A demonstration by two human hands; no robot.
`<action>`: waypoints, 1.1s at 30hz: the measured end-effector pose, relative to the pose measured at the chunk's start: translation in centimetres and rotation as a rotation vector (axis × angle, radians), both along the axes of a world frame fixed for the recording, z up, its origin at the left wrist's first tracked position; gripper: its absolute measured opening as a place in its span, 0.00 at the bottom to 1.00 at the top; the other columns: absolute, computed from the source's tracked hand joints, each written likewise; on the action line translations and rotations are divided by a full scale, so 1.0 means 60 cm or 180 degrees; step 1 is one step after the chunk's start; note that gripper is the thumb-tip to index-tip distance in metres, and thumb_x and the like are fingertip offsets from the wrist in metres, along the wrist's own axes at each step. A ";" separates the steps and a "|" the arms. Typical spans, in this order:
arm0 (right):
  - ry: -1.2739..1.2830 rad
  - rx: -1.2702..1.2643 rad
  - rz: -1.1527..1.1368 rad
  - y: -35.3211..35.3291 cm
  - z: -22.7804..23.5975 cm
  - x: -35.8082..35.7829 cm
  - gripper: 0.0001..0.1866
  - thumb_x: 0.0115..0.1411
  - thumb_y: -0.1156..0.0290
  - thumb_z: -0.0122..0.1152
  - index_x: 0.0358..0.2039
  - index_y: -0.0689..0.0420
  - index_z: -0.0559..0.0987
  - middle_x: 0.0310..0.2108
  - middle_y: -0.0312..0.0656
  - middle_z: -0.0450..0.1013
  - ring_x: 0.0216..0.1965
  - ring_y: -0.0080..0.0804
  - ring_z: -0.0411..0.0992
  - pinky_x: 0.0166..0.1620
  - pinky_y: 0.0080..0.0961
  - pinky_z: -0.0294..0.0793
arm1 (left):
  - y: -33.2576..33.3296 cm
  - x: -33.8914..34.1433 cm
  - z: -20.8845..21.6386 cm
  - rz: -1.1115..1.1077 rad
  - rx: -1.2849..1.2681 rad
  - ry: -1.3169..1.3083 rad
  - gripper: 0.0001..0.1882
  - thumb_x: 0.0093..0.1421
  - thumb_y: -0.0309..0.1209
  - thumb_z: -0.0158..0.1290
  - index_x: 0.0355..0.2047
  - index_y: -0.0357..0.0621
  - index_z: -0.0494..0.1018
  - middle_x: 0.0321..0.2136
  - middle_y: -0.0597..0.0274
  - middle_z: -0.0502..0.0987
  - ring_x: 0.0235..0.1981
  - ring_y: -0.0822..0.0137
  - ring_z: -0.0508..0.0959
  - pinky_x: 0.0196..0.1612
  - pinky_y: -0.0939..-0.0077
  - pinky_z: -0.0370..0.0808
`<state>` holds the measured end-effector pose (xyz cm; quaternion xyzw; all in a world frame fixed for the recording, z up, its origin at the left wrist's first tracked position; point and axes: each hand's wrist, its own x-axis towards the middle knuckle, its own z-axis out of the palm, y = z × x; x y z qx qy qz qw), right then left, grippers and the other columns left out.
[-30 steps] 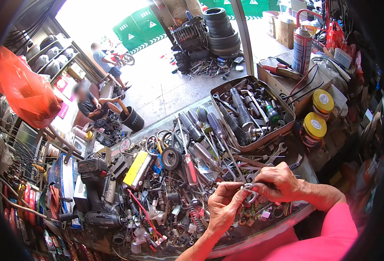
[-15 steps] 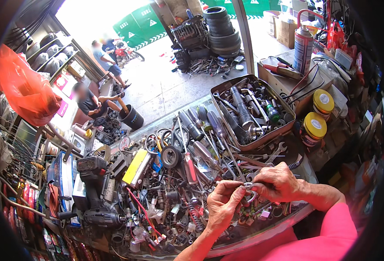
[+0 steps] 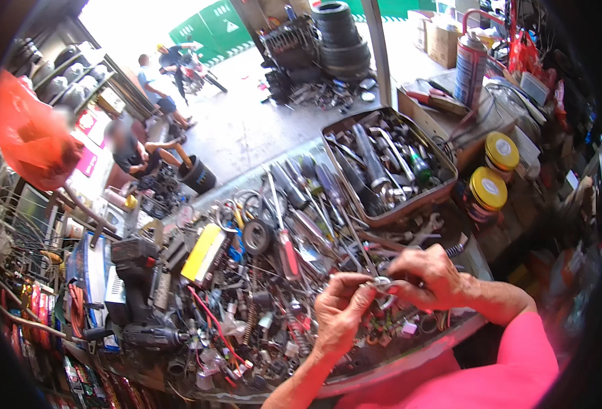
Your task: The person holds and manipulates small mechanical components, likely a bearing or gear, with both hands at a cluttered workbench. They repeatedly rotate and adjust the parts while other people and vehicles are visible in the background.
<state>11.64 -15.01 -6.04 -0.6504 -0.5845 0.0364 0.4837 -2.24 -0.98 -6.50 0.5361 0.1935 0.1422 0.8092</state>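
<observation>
While left hand (image 3: 337,312) and right hand (image 3: 426,275) both pinch a small shiny metal part (image 3: 382,281) at lower right of centre, presumably for two-sided control of something fiddly, the cluttered bench (image 3: 396,354) sits underneath, red-handled screwdriver (image 3: 288,258) lying mid-frame, open tool tray (image 3: 415,203) at upper right likely parked within easy reach.

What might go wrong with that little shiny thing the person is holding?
1. The left hand and right hand seem to pinch the small metal piece by its edges, so it might slip.
2. If dropped, it could get lost in the jumble of small parts nearby.
3. Both hands are bare, so a hard edge might nip a finger.
</observation>
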 end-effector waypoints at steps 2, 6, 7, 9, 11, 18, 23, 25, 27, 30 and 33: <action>0.0209 -0.0081 -0.0090 0.006 0.017 -0.005 0.10 0.54 0.73 0.64 0.35 0.60 0.75 0.25 0.43 0.70 0.16 0.35 0.69 0.18 0.28 0.67 | 0.013 0.003 -0.004 -0.0034 0.0082 0.0025 0.06 0.61 0.26 0.53 0.38 0.39 0.70 0.28 0.58 0.79 0.20 0.75 0.75 0.20 0.84 0.71; -0.0140 0.0017 -0.0114 0.004 -0.008 0.000 0.07 0.55 0.73 0.63 0.31 0.60 0.75 0.22 0.42 0.70 0.20 0.39 0.71 0.21 0.30 0.69 | 0.009 0.006 -0.017 0.0008 0.0115 -0.0113 0.07 0.61 0.26 0.53 0.39 0.39 0.70 0.28 0.57 0.80 0.19 0.76 0.75 0.19 0.86 0.68; -0.0139 0.0139 -0.0138 0.009 -0.017 0.000 0.07 0.55 0.71 0.63 0.28 0.60 0.75 0.20 0.42 0.70 0.21 0.41 0.72 0.22 0.31 0.69 | 0.011 0.005 -0.017 -0.0008 0.0093 -0.0140 0.08 0.61 0.25 0.54 0.40 0.39 0.70 0.28 0.56 0.80 0.19 0.75 0.75 0.18 0.86 0.67; -0.0089 -0.0047 -0.0174 0.002 -0.016 0.000 0.07 0.56 0.70 0.63 0.28 0.59 0.75 0.21 0.43 0.71 0.22 0.41 0.72 0.23 0.31 0.70 | 0.005 0.003 -0.013 -0.0032 -0.0004 -0.0116 0.09 0.60 0.25 0.55 0.40 0.39 0.70 0.29 0.55 0.80 0.19 0.74 0.76 0.18 0.86 0.67; 0.0241 -0.0095 -0.0229 0.004 -0.001 -0.004 0.09 0.54 0.67 0.65 0.29 0.59 0.76 0.23 0.43 0.72 0.21 0.40 0.72 0.23 0.30 0.70 | 0.006 0.003 -0.011 -0.0032 -0.0038 -0.0119 0.09 0.60 0.25 0.55 0.40 0.38 0.69 0.29 0.57 0.80 0.18 0.74 0.76 0.17 0.86 0.66; -0.0134 -0.0030 -0.0190 0.002 -0.012 -0.003 0.10 0.54 0.66 0.65 0.30 0.58 0.76 0.22 0.42 0.70 0.19 0.40 0.70 0.20 0.31 0.68 | 0.008 0.002 -0.008 -0.0078 -0.0120 -0.0170 0.10 0.58 0.24 0.57 0.39 0.36 0.70 0.32 0.57 0.80 0.22 0.75 0.77 0.20 0.88 0.68; 0.0099 -0.0011 0.0005 0.004 -0.002 0.001 0.09 0.53 0.75 0.64 0.35 0.62 0.75 0.24 0.41 0.71 0.17 0.30 0.70 0.17 0.21 0.66 | 0.010 0.001 -0.009 -0.0024 -0.0023 -0.0120 0.11 0.58 0.23 0.57 0.40 0.37 0.70 0.32 0.57 0.80 0.24 0.78 0.76 0.22 0.89 0.69; 0.0214 0.0052 -0.0015 0.004 0.003 -0.006 0.10 0.53 0.75 0.65 0.35 0.62 0.75 0.25 0.42 0.72 0.17 0.31 0.70 0.18 0.21 0.67 | 0.011 0.001 -0.009 -0.0010 -0.0075 -0.0120 0.11 0.58 0.23 0.58 0.40 0.37 0.70 0.32 0.58 0.80 0.24 0.79 0.76 0.22 0.89 0.69; 0.0110 0.0102 -0.0044 0.005 0.002 -0.006 0.11 0.52 0.76 0.65 0.35 0.62 0.75 0.26 0.43 0.72 0.17 0.32 0.70 0.18 0.22 0.68 | 0.012 0.002 -0.009 -0.0008 -0.0093 -0.0129 0.12 0.57 0.23 0.58 0.40 0.37 0.70 0.33 0.58 0.80 0.24 0.79 0.76 0.22 0.89 0.69; -0.0275 0.0126 -0.0080 0.006 -0.016 -0.003 0.11 0.51 0.76 0.66 0.35 0.62 0.75 0.27 0.43 0.72 0.18 0.33 0.71 0.19 0.22 0.69 | 0.010 0.002 -0.009 -0.0020 -0.0065 -0.0127 0.12 0.56 0.22 0.59 0.40 0.37 0.70 0.32 0.59 0.80 0.24 0.80 0.76 0.23 0.90 0.69; -0.0365 0.0180 -0.0011 0.009 -0.024 0.001 0.13 0.50 0.75 0.66 0.36 0.62 0.75 0.28 0.43 0.73 0.18 0.30 0.71 0.19 0.22 0.69 | 0.008 0.000 -0.008 -0.0012 -0.0076 -0.0130 0.13 0.55 0.22 0.60 0.40 0.37 0.70 0.31 0.60 0.80 0.24 0.80 0.76 0.22 0.90 0.69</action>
